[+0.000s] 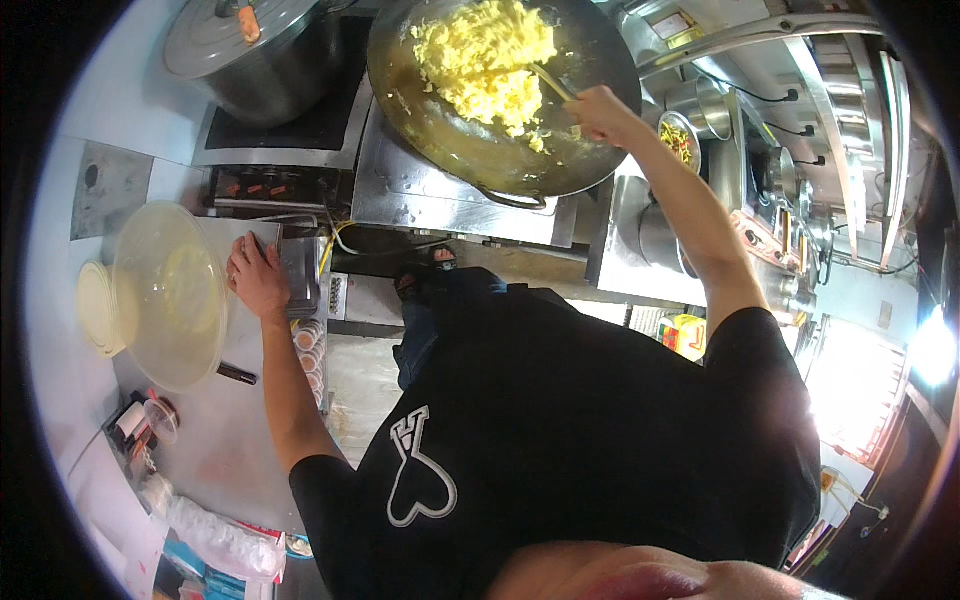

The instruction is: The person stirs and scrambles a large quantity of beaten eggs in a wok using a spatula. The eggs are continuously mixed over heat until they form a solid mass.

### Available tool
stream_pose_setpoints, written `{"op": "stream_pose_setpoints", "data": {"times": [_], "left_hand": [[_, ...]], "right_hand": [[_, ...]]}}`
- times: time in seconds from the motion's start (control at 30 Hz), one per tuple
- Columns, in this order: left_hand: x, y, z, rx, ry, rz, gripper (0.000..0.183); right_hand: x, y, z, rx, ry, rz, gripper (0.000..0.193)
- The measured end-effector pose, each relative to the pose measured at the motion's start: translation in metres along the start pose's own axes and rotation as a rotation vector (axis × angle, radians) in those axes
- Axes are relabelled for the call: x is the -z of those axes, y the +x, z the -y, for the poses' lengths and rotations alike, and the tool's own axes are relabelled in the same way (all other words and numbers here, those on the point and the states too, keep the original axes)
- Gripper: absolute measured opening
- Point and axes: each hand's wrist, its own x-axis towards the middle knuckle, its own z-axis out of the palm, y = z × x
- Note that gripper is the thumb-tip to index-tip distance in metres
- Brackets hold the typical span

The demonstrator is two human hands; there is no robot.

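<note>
My right hand (603, 115) is closed round the handle of a long-handled cooking utensil (553, 84). Its head is buried in yellow scrambled eggs (490, 55), so I cannot tell its kind. The eggs lie in a large dark wok (430, 140) on the steel stove. At the left, my left hand (258, 275) rests on the edge of the steel counter, fingers stretched out and holding nothing that I can see. Beside it stands a big translucent plastic bowl (170, 300) with a little yellow residue inside. A dark handle (237, 374) sticks out by the bowl's near rim.
A large lidded pot (255, 75) stands left of the wok. On the right are a bowl of chopped vegetables (678, 142) and steel pots (700, 108). A dark tray (301, 270) and several small round tubs (310, 350) line the left counter (220, 440). A plastic-wrapped bundle (225, 538) lies nearer.
</note>
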Motion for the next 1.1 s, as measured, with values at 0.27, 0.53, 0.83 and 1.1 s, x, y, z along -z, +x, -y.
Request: {"op": "stream_pose_setpoints", "data": {"times": [0.27,0.53,0.83,1.1], "left_hand": [[-0.002,-0.001,0.004,0.018,-0.01,0.027,0.042],[-0.005,-0.003,0.002,0.006,-0.03,-0.036,0.043],[0.0,0.0,0.0,0.002,-0.036,0.041,0.044],[0.0,0.001,0.0,-0.02,-0.003,0.007,0.043]], "right_hand": [[0.0,-0.124,0.055,0.035,-0.614,-0.222,0.018],[0.068,-0.16,0.002,-0.253,-0.025,0.327,0.019],[-0.035,-0.028,0.073,-0.207,1.054,0.153,0.024],[-0.018,-0.065,-0.001,0.071,2.189,0.615,0.034]]}}
